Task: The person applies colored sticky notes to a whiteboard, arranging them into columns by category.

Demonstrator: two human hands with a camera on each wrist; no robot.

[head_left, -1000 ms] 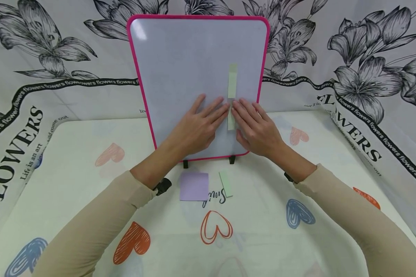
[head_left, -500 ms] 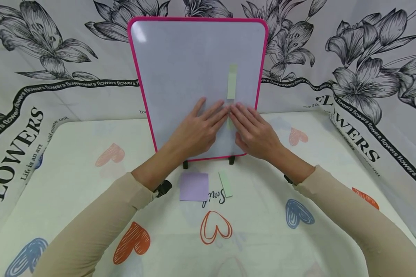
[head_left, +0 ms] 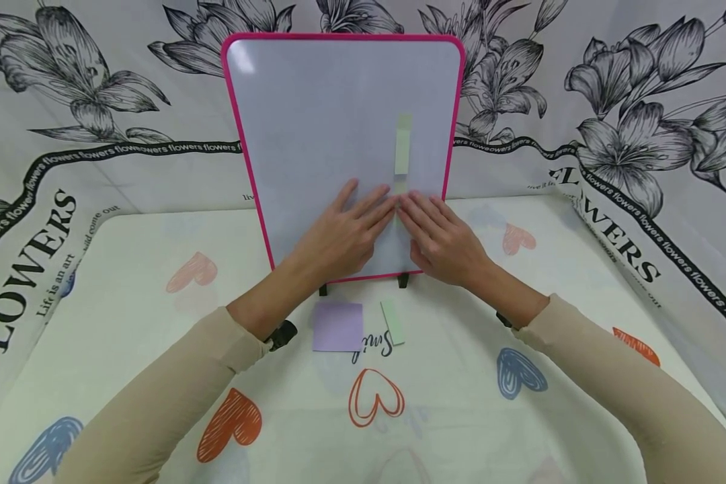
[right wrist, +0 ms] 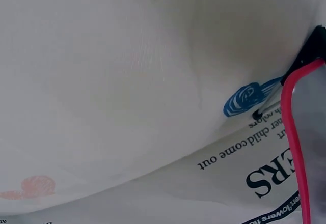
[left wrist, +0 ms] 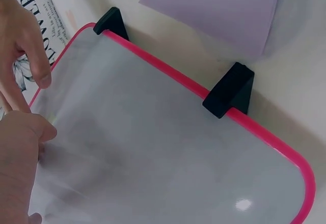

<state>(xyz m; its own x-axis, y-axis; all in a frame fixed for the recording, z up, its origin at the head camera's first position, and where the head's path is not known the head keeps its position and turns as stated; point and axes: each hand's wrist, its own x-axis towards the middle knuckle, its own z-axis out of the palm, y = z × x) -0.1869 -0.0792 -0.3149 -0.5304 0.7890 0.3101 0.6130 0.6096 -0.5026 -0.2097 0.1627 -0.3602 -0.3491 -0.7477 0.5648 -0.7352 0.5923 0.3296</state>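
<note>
A whiteboard (head_left: pixel 314 107) with a pink frame stands propped up in front of me. On its right side, an upper pale green paper strip (head_left: pixel 402 148) runs vertically. Below it, a second green strip (head_left: pixel 400 189) is mostly hidden under my fingers. My left hand (head_left: pixel 346 232) lies against the board with fingers extended, fingertips on that lower strip. From the other side my right hand (head_left: pixel 440 235) touches the same strip, its fingers straight and close together. Both hands also show at the left edge of the left wrist view. The right wrist view shows neither hand.
A purple sticky note pad (head_left: pixel 337 327) and a narrow green strip pad (head_left: pixel 392 323) lie on the heart-patterned tablecloth (head_left: pixel 448 403) before the board. Black feet (left wrist: pixel 229 90) hold the board's lower edge. A floral-printed cloth (head_left: pixel 115 181) hangs behind.
Both hands have slid down along the lower green strip, uncovering more of its top. The fingertips of the two hands have come closer together.
</note>
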